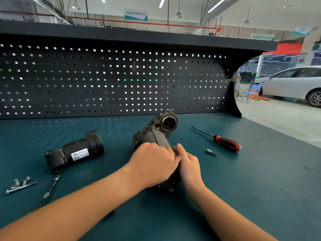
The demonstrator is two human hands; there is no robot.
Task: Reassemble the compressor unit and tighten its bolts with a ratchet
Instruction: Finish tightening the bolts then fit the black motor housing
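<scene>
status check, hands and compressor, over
Left hand and right hand grip compressor body. Black cylinder apart, at left. Bolts loose, far left. Nothing in the way.

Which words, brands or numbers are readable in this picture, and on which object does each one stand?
"AMK", beside a three-pointed star logo: on the white label on the black cylindrical housing.
Smaller print on that label: too small to read.
Characters on the white and teal hanging signs near the ceiling: too blurred to read.

black cylinder (74, 152) crowds left; screwdriver (225, 141) and bit (211, 152) right
</scene>
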